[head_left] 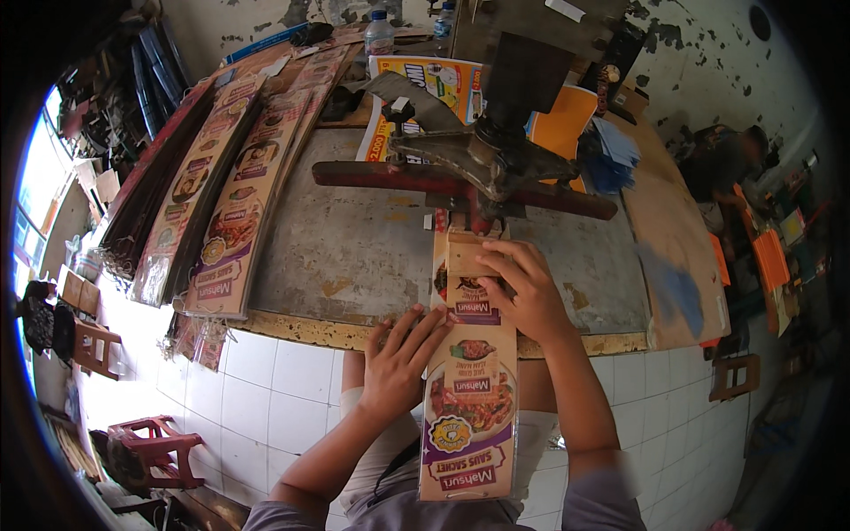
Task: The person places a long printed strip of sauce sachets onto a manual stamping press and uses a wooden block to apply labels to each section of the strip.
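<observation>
A long printed cardboard strip (pixel 469 398) with food pictures in orange and purple runs from my lap up onto the grey worktable (pixel 354 248). My right hand (pixel 522 288) presses its top end, a plain brown card piece (pixel 462 257), flat under a red metal press arm (pixel 398 177). My left hand (pixel 398 358) rests at the strip's left edge near the table's front rim, fingers spread against it. A dark metal press head (pixel 496 155) hangs just above the strip's top.
Stacks of similar printed strips (pixel 235 212) lie along the table's left side. Orange sheets (pixel 562 124) and blue scraps (pixel 611 155) sit at the back right. Two water bottles (pixel 379 35) stand at the far edge. A red stool (pixel 155 447) stands on the white tiled floor (pixel 266 389).
</observation>
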`<control>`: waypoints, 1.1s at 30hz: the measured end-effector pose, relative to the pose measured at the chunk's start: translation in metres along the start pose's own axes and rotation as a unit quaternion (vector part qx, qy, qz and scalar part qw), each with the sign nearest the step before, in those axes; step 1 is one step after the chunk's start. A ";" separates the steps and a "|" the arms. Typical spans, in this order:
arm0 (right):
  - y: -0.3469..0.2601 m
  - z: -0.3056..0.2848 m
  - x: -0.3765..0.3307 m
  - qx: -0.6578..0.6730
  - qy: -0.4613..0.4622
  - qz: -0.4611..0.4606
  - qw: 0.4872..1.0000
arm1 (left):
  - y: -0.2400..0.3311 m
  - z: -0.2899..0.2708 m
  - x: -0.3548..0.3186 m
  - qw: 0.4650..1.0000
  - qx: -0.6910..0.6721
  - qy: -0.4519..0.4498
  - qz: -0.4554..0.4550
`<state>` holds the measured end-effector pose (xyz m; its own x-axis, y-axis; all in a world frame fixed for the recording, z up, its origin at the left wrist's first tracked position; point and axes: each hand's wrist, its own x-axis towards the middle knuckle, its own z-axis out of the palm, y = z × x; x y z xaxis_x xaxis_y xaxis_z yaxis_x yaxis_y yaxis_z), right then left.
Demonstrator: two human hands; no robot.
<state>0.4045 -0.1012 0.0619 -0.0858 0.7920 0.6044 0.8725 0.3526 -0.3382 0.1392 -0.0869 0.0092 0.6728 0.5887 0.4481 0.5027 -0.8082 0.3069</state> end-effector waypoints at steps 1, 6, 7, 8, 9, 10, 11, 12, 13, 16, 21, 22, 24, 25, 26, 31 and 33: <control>0.000 0.001 0.000 0.002 0.001 0.002 1.000 | 0.000 0.000 0.000 1.000 -0.001 -0.001 0.000; -0.001 0.002 0.001 0.010 0.001 0.010 1.000 | -0.001 -0.001 -0.001 1.000 0.011 -0.008 0.004; 0.000 0.002 0.001 0.009 0.002 0.010 1.000 | 0.000 -0.001 -0.001 1.000 0.003 -0.008 -0.001; 0.000 0.002 0.001 0.007 0.002 0.010 1.000 | 0.000 -0.001 -0.001 1.000 0.002 -0.008 -0.001; 0.000 0.002 0.001 0.007 0.002 0.012 1.000 | 0.000 -0.002 -0.001 1.000 0.002 -0.008 -0.001; 0.000 0.002 0.001 0.006 0.002 0.013 1.000 | 0.000 -0.002 -0.001 1.000 0.001 -0.008 -0.001; -0.001 0.001 0.001 0.005 0.001 0.015 1.000 | 0.000 -0.002 0.000 1.000 0.001 -0.009 0.000; 0.000 0.001 0.000 0.006 0.002 0.014 1.000 | 0.000 -0.002 0.000 1.000 0.002 -0.010 0.000; 0.001 0.003 0.000 0.008 0.003 0.012 1.000 | 0.000 -0.002 -0.001 1.000 0.003 -0.011 0.000; 0.000 0.003 0.001 0.009 0.005 0.010 1.000 | 0.000 -0.002 -0.001 1.000 0.006 -0.012 -0.001; -0.001 0.003 0.001 0.005 0.006 0.012 1.000 | -0.001 -0.003 0.000 1.000 0.009 -0.008 0.010; -0.001 0.003 0.001 0.005 0.006 0.013 1.000 | -0.001 -0.003 0.000 1.000 0.014 -0.007 0.015; -0.001 0.002 0.000 0.005 0.009 0.011 1.000 | -0.001 -0.004 0.000 1.000 0.007 -0.009 0.016; 0.000 0.002 0.000 0.003 0.011 0.010 1.000 | -0.001 -0.004 0.000 1.000 0.003 -0.011 0.018; 0.001 0.001 -0.001 0.001 0.013 0.008 1.000 | -0.001 -0.004 0.000 1.000 0.005 -0.011 0.016; 0.020 -0.009 -0.007 0.038 0.104 0.109 0.988 | 0.000 -0.008 0.001 1.000 0.008 -0.014 0.014; 0.029 -0.010 -0.011 0.012 0.125 0.166 0.978 | 0.000 -0.006 0.001 1.000 0.004 -0.009 0.015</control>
<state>0.4352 -0.1050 0.0524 0.3227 0.7194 0.6150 0.8209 0.1106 -0.5602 0.1367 -0.0866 0.0151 0.6975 0.5643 0.4415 0.4863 -0.8254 0.2867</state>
